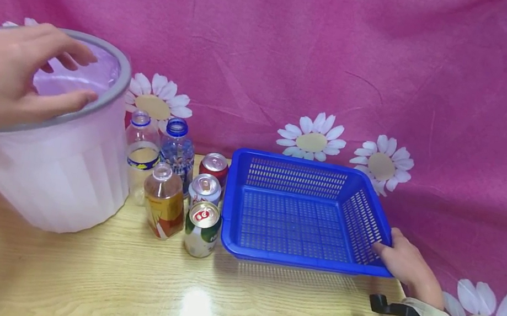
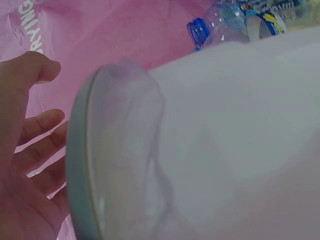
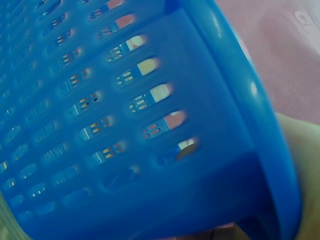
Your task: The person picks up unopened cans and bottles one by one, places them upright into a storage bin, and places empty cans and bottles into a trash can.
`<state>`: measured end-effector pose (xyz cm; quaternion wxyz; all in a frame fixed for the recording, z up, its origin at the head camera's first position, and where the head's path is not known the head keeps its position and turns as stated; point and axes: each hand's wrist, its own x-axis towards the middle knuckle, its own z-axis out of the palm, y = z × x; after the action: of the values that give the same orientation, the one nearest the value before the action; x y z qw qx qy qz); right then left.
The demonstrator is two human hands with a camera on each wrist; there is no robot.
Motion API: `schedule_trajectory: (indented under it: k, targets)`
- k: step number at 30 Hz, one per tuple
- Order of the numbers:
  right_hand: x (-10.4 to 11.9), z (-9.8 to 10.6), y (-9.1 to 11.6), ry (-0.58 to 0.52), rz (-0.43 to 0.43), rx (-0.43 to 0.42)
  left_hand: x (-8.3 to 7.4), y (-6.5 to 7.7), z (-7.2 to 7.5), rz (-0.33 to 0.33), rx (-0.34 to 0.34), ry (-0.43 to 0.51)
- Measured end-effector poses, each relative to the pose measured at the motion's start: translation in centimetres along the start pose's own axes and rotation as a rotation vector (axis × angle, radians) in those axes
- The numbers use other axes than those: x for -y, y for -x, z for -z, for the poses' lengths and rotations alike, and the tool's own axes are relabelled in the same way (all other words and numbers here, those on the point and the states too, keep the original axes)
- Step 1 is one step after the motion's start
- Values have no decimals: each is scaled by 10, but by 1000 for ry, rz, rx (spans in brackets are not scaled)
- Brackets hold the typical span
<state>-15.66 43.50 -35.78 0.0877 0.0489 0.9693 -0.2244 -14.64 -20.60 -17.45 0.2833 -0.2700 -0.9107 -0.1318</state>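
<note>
At the left, my left hand (image 1: 20,77) is over the grey rim of a white lined bin (image 1: 54,175), thumb and fingers spread apart with nothing between them. The left wrist view shows the same hand (image 2: 30,165) at the rim (image 2: 80,165). On the right, my right hand (image 1: 408,268) grips the right edge of a blue plastic basket (image 1: 307,260), thumb on the inner side and the other fingers hidden outside. The basket's bare slotted floor shows. In the right wrist view the slotted wall (image 3: 210,190) fills most of the picture.
Between bin and basket stand a clear bottle with a yellow label (image 1: 143,156), a blue-necked bottle (image 1: 177,154) and a bottle with orange label (image 1: 164,207). Beside them are a red can (image 1: 219,173), a white can (image 1: 204,190) and a green-white can (image 1: 201,238). A pink flowered cloth (image 1: 258,69) hangs behind.
</note>
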Motion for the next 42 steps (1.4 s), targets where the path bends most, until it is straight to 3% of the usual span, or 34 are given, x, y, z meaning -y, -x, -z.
schedule_trajectory:
  k: [10,27,31,42]
  targets:
    - [-1,1,0,5,11,-15,-15,-1,-8,-73,-25,40]
    - [-2,-2,0,11,12,-26,-32,3,-22,-130,-41,73]
    - [-2,-2,0,-6,9,-18,-36,5,-27,-186,-46,105]
    - [-1,-3,0,-20,4,-7,-47,9,-37,-254,3,87]
